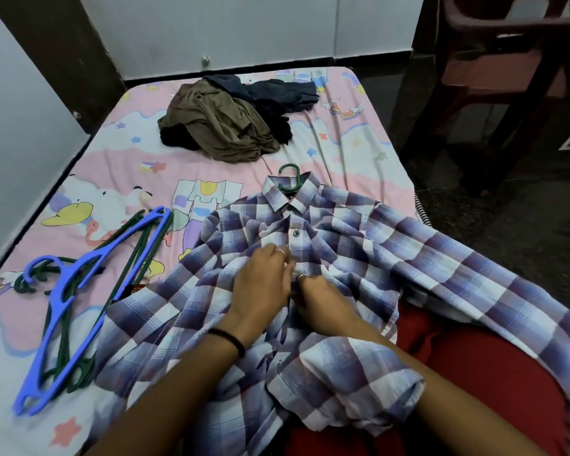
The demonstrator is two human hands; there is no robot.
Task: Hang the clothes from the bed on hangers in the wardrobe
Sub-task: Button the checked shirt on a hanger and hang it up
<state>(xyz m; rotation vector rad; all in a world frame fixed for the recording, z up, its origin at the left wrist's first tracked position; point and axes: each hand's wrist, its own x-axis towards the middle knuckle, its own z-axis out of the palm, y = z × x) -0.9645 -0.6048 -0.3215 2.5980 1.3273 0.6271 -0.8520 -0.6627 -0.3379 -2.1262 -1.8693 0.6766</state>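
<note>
A single head-worn camera looks steeply forward and down, close over the bed (359, 133).

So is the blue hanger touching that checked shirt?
Apart. The head view shows pink bedsheet between the blue hanger and the checked shirt along its whole length.
</note>
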